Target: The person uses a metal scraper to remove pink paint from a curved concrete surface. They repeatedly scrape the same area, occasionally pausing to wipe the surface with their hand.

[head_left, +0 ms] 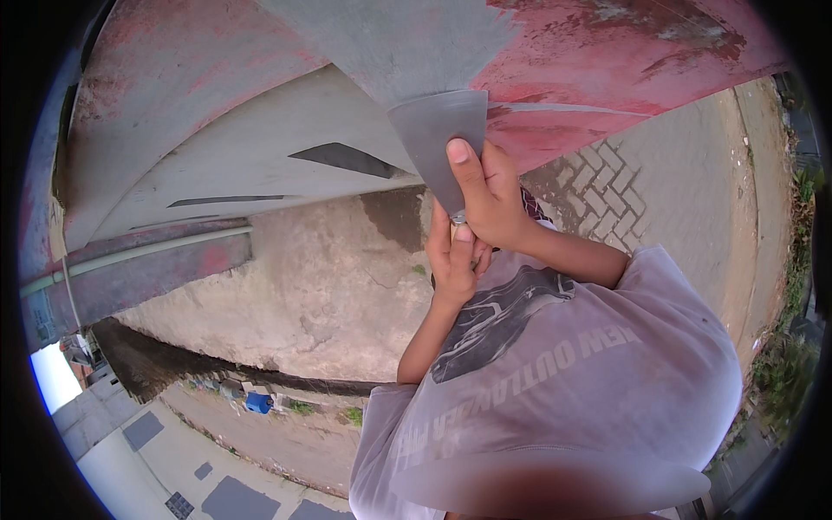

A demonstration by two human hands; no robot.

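Observation:
A wide putty knife (438, 139) with a flat grey metal blade is held in both hands, its broad edge up against a curved panel (381, 43). My right hand (498, 195) is closed round the lower part of the blade, the thumb pressed flat on its face. Below it, my left hand (452, 269) grips the short handle, which the fingers mostly hide. Around the blade's edge the panel is covered in smooth grey, while to the right it shows worn red and pink paint (589, 78) with darker rough patches.
Left of the blade, a pale grey panel (260, 156) has dark slot-like openings. A light pipe (139, 260) runs along a lower ledge at left. Underfoot are worn concrete (295, 277) and patterned paving (607, 186). A blue container (258, 402) stands beyond a low dark edge; plants (784, 373) grow at far right.

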